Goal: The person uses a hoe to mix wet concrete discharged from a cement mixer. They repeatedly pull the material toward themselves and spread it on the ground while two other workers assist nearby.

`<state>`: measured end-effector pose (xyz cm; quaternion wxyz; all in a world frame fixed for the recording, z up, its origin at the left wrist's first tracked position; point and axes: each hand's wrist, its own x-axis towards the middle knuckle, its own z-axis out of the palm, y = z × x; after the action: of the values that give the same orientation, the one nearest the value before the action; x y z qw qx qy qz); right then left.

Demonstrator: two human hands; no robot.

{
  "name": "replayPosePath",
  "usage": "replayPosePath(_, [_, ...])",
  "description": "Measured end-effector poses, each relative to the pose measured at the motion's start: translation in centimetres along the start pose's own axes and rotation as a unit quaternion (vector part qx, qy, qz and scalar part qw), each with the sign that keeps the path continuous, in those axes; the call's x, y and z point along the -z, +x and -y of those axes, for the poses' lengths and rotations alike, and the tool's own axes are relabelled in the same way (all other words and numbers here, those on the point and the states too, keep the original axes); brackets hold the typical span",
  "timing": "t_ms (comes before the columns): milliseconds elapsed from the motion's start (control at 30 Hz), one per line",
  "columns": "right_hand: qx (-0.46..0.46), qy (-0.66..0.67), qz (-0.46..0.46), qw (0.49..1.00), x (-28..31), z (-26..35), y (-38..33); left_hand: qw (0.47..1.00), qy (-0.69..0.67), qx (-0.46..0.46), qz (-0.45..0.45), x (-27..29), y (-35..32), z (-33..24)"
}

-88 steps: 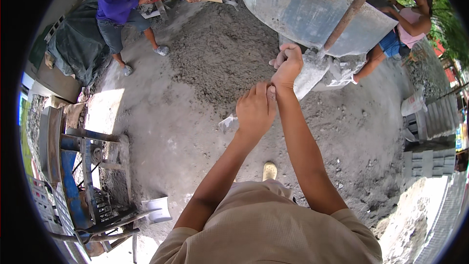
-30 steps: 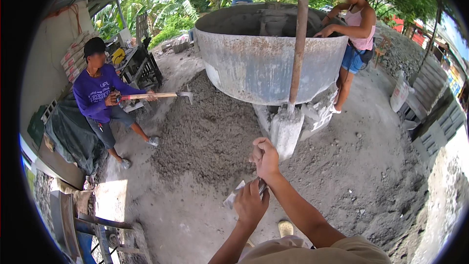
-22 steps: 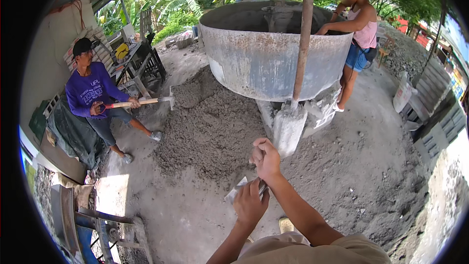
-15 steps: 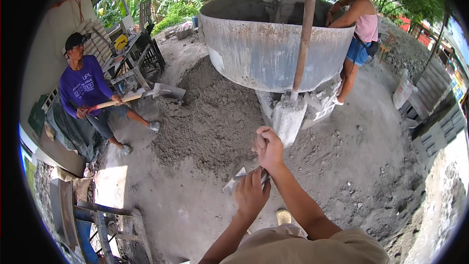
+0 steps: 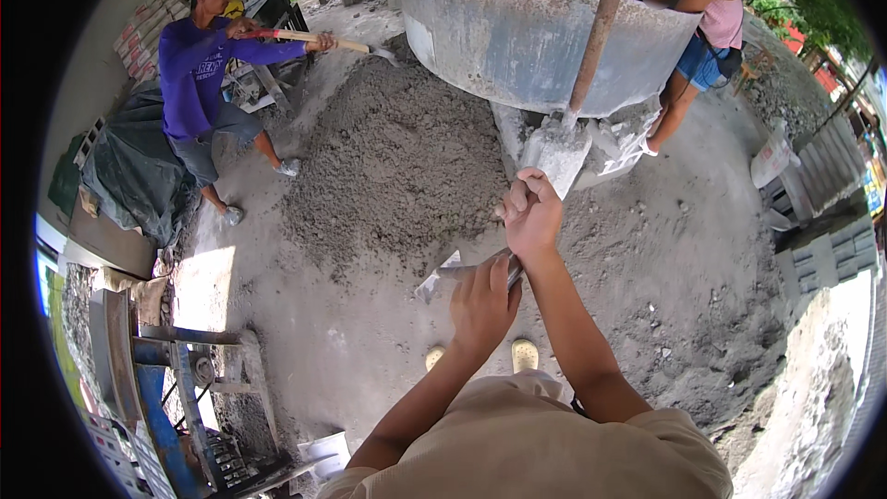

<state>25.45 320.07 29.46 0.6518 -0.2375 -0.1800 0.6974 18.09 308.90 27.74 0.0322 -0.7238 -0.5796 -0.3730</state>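
Note:
Both my hands grip a shovel handle (image 5: 511, 270) in front of me. My right hand (image 5: 532, 214) holds the handle's upper end, and my left hand (image 5: 482, 301) is wrapped around the shaft lower down. The shovel's blade (image 5: 438, 279) points left, just above the ground at the near edge of a big pile of grey sand mix (image 5: 397, 162). My feet (image 5: 524, 355) show below the hands.
A large round metal mixer drum (image 5: 527, 32) stands behind the pile, with a rusty pole (image 5: 596, 28) and a chute (image 5: 559, 152). A person in purple (image 5: 199, 83) at the left swings a shovel. Another person (image 5: 702, 32) stands right of the drum. Metal frames (image 5: 176, 379) lie lower left.
My view has tipped down and the hands have risen toward the pile with the shovel. The person in purple lifted their shovel from the pile up to shoulder height.

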Motion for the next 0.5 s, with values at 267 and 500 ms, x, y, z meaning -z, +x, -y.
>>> replayPosePath(267, [-0.02,-0.035,0.042,0.998,0.1,-0.4,0.1,1.0,-0.006,0.017,0.007,-0.1,-0.3,0.5])
replayPosePath(500, [0.197,-0.647,0.445,0.587,-1.3,2.2,-3.2,0.997,-0.046,0.057,0.026,1.9,-0.6,3.7])
